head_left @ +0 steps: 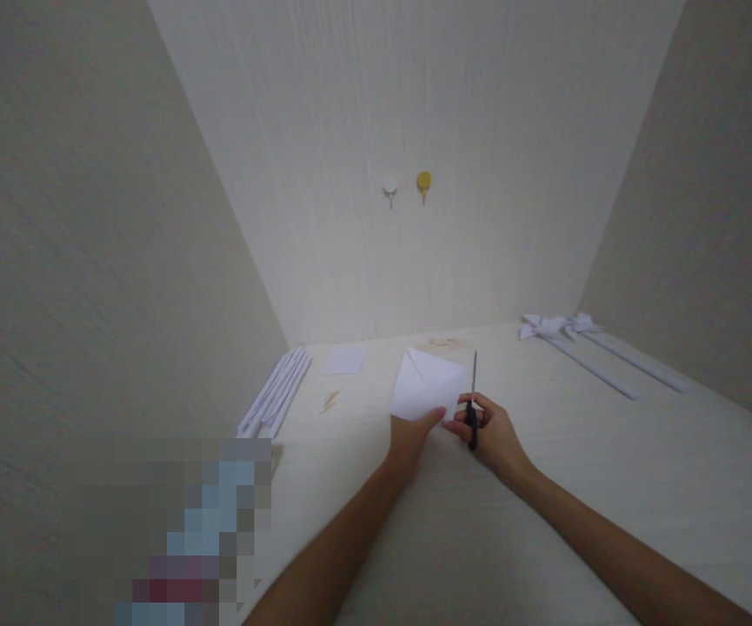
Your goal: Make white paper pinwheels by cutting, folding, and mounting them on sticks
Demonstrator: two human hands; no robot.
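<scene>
My left hand [410, 442] is closed on a white sheet of paper [429, 381], with its thumb on top near the lower edge. Crease lines run from the paper's corners toward its middle. My right hand [496, 436] grips a pair of scissors [473, 424] by the black handles. Their blades point away from me, just beside the paper's right edge, and look close together. The right fingertips are at the paper's lower right corner; whether they pinch it I cannot tell.
Rolled paper sticks [277, 391] lie in a bundle at left, near a flat paper square [344, 360] and small thin sticks [329, 401]. Paper pinwheels on sticks [549, 327] lie at right. Two hooks, white [389, 185] and yellow [423, 180], hang on the wall behind.
</scene>
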